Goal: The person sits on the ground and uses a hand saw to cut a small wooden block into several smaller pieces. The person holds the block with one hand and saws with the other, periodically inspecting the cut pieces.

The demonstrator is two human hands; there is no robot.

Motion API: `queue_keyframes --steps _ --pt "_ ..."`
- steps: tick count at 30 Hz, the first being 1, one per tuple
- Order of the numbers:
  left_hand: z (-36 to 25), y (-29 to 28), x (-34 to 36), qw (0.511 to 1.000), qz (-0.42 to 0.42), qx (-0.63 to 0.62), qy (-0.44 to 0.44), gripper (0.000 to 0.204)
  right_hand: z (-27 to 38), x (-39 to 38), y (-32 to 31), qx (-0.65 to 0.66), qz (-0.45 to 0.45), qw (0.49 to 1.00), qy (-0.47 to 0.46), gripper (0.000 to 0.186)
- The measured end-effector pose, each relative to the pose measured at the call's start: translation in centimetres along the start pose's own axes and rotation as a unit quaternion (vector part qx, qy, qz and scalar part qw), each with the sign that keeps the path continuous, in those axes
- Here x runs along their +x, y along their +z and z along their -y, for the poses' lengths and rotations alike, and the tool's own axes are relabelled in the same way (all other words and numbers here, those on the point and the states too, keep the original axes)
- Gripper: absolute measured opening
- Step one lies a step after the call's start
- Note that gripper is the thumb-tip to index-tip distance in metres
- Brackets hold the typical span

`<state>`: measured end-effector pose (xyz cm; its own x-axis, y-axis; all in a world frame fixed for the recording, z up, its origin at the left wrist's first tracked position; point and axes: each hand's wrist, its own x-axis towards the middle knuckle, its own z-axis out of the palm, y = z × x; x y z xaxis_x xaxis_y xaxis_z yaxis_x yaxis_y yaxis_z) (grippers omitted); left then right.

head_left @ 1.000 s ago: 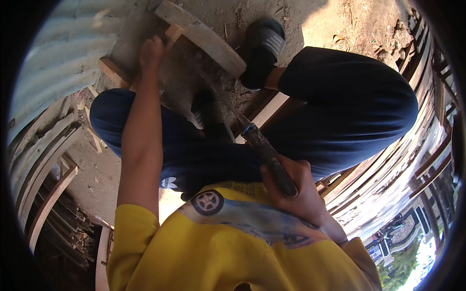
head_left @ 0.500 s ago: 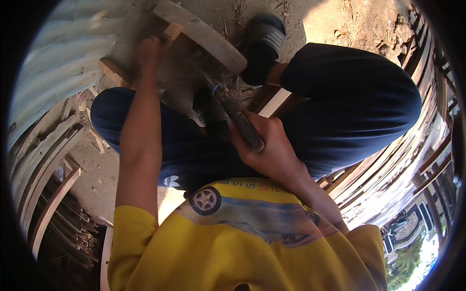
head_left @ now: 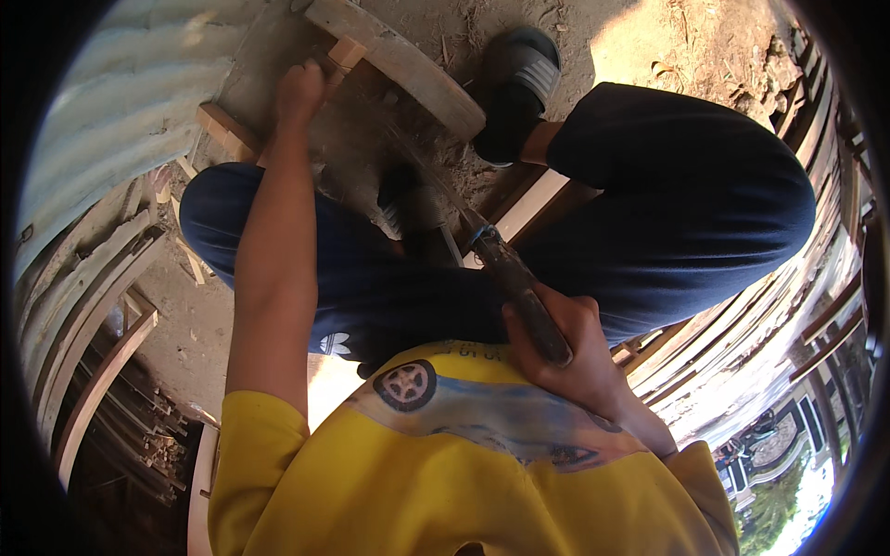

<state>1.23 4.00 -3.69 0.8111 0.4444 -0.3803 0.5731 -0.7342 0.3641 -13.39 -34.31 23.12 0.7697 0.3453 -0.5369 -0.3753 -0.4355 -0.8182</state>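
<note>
Gripping the saw-like tool (head_left: 521, 301) in the right hand (head_left: 577, 347) above the lap (head_left: 417, 306), curling the left hand (head_left: 300, 93), hold unclear, beside the wood block (head_left: 349, 52), seemingly partway through cutting, without any finished cut visible.

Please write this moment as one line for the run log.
left hand: at wood block, grip unclear | right hand: closed around dark-handled tool | thin blade: slanting forward-left, end blurred

Illegible lettering (head_left: 471, 350) on yellow shirt (head_left: 389, 491); white emblem (head_left: 335, 344) on dark-blue trousers (head_left: 686, 204)
</note>
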Motion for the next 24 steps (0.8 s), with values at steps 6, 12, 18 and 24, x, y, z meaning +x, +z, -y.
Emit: queue_keyframes --steps 6,12,18,24 --pt "1.8 1.3 0.4 0.994 -0.028 0.083 0.059 0.052 0.7 -0.2 0.0 -0.003 0.000 1.000 -0.004 0.006" --pt "0.1 1.0 0.4 0.997 -0.032 0.068 -0.011 0.050 -0.1 -1.9 -0.3 0.009 -0.004 0.999 -0.034 0.010" --pt "2.7 0.9 1.8 0.973 -0.029 0.193 0.123 0.051 -0.1 1.3 0.7 0.008 0.023 1.000 0.005 0.008" --pt "0.4 1.2 0.8 0.994 -0.007 0.091 0.053 0.043 -1.0 0.7 1.1 -0.001 0.013 1.000 -0.012 0.009"
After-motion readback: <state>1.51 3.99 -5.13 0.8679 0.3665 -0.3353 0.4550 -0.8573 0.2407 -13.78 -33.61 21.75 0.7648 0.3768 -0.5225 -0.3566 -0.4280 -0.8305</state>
